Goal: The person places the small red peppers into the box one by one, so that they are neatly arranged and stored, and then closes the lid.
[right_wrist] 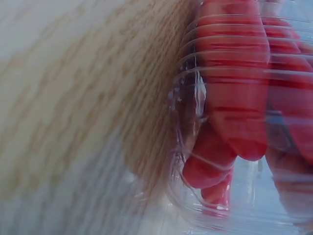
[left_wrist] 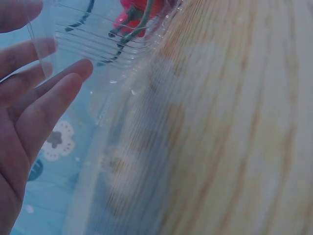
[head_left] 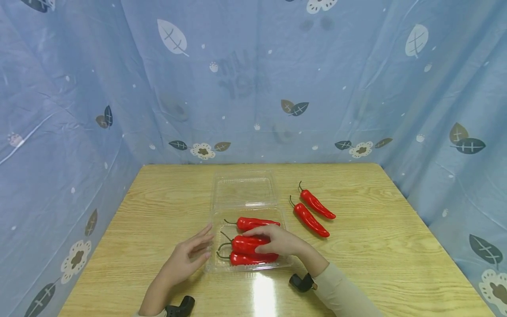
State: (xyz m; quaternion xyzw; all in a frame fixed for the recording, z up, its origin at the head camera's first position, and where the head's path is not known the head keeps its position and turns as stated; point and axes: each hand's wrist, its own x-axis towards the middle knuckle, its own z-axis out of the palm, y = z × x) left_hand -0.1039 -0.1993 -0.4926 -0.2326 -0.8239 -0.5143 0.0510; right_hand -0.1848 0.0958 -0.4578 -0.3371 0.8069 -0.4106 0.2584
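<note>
A clear plastic clamshell box [head_left: 211, 263] lies with its lid [head_left: 243, 191] folded back. Several red chili peppers [head_left: 253, 259] lie side by side in it, green stems pointing left. My right hand [head_left: 283, 241] reaches in over the right side, thumb and fingers around one of the middle peppers [head_left: 243, 243]. In the right wrist view the pepper tips [right_wrist: 247, 142] show through the ribbed clear wall. Beside the box's left wall is my left hand [head_left: 186, 257], fingers extended; the left wrist view shows its fingertips [left_wrist: 84, 68] close to the clear plastic, contact unclear.
Two more red chili peppers [head_left: 311, 220] lie on the wooden table [head_left: 376, 246] right of the box. A blue patterned curtain [head_left: 253, 88] hangs behind and at both sides. Black wrist-camera mounts [head_left: 302, 282] sit at both wrists.
</note>
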